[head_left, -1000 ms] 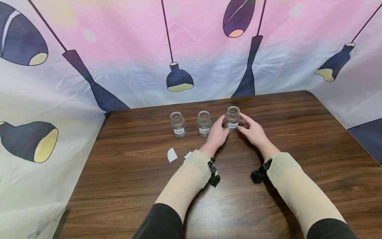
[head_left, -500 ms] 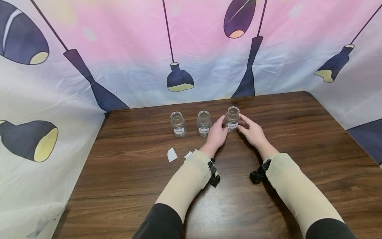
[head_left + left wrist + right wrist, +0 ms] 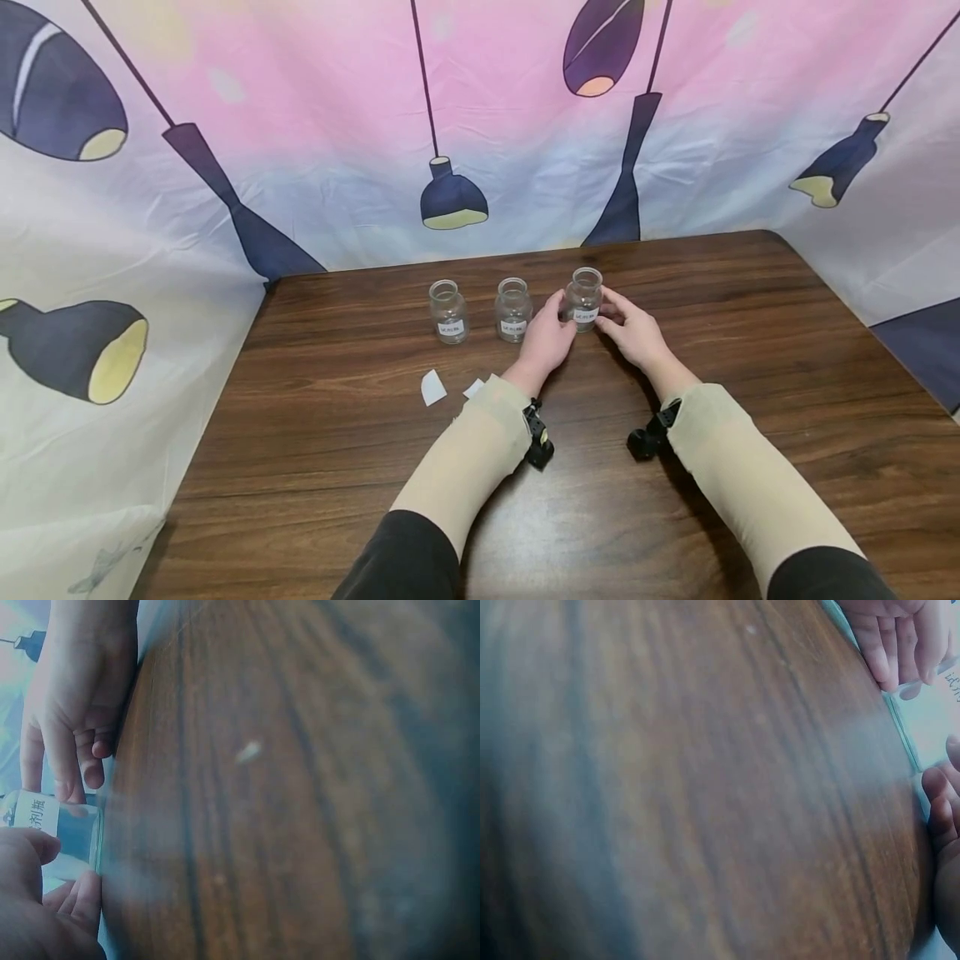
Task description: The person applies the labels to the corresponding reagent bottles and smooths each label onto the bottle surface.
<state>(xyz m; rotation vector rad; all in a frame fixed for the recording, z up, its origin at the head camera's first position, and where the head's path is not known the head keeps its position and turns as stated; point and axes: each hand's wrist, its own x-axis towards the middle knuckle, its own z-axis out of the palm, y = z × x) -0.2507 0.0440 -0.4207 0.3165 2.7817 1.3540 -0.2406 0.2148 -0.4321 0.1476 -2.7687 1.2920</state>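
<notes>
A clear glass jar (image 3: 584, 302) with a white printed label stands upright on the table, the rightmost of three alike. My left hand (image 3: 548, 340) holds it from the left, thumb at the front and fingers round the side. From the right, my right hand (image 3: 636, 332) holds the same jar between thumb and fingers. In the left wrist view, the jar (image 3: 75, 829) shows Chinese characters on its label, with fingertips on both sides. The right wrist view catches only part of the jar (image 3: 924, 724) at its edge. No lid sits on it.
Two more labelled glass jars stand to the left, a middle jar (image 3: 512, 307) close beside my left hand and a left jar (image 3: 448, 312). Nearer me lie a white paper scrap (image 3: 432, 388) and a smaller scrap (image 3: 473, 388), partly behind my left sleeve. A printed cloth (image 3: 337, 150) hangs behind the table.
</notes>
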